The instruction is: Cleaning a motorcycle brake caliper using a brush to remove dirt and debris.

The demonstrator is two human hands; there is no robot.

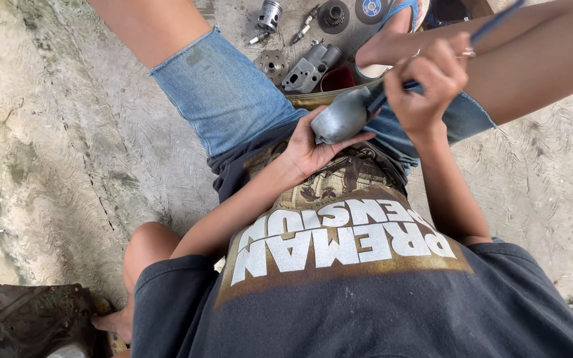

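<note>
A rounded grey metal part [343, 116] was held over the lap, cradled in the left hand [310, 149] with the palm up and the fingers curled beneath it. A thin blue-handled tool [492, 23], possibly a brush, was gripped in the right hand [426, 83], closed fist-like, its tip set against the part's upper end. The part's surface looked evenly grey; how much was finished could not be judged. A piston [270, 13], a spark plug [305, 23] and a gear [333, 14] lay on the concrete floor [67, 132] beyond the knees.
</note>
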